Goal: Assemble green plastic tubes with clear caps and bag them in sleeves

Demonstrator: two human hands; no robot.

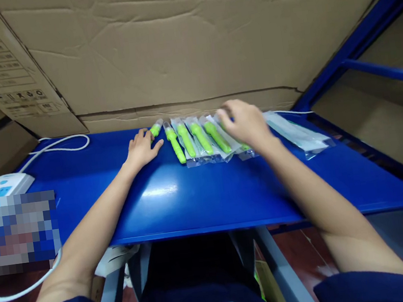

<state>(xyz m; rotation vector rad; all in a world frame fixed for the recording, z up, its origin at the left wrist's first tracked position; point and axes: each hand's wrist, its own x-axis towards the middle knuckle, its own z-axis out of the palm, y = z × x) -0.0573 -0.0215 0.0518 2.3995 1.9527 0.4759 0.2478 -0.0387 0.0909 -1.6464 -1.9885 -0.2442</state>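
Along the far edge of the blue table (pixel 207 195) most green pens (pixel 202 138) lie bagged in a row, two at the left seemingly bare; the left hand (pixel 142 149) rests open beside those, while the right hand (pixel 246 123), blurred, covers the row's right end, grip unclear

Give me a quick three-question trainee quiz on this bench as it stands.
1. True or false: the left hand lies flat on the table.
2. What is the right hand over?
3. Fill in: the flat clear bags lie to that hand's ___.
Key: 1 true; 2 the row of bagged green tubes; 3 right.
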